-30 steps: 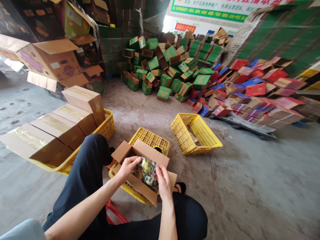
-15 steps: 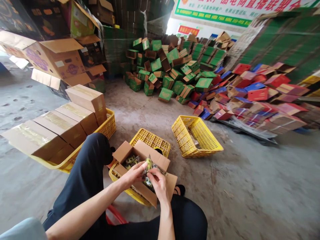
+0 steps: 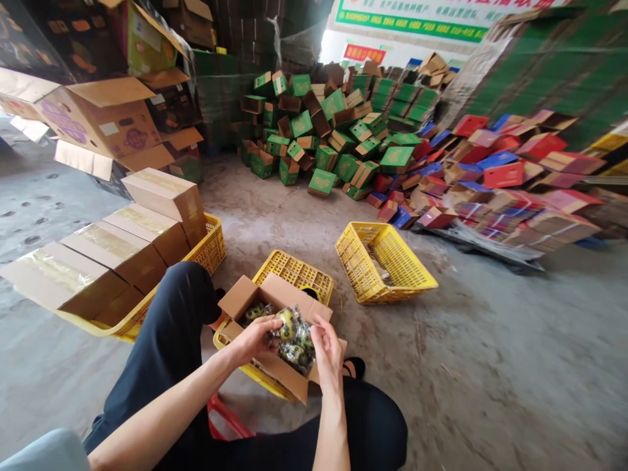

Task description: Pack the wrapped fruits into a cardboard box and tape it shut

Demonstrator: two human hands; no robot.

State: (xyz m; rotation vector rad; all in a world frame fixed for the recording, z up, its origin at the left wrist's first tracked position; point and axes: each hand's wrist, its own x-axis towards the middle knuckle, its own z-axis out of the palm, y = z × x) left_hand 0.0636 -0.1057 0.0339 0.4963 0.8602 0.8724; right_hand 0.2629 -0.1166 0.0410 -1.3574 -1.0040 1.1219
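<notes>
My grip is closed on both sides of the clear packet of small fruit (image 3: 293, 337): my left hand (image 3: 255, 339) pinches its near-left edge, my right hand (image 3: 328, 348) holds its right side, and it hangs just above the open cardboard box (image 3: 275, 363) resting on the yellow crate (image 3: 294, 271) between my knees. To do this well, I judge I should keep the packet level and lower it flat into the box beside those already inside. My hands hide the box floor, the packets' wrapping glares, and the far green cartons (image 3: 333, 131) blur.
</notes>
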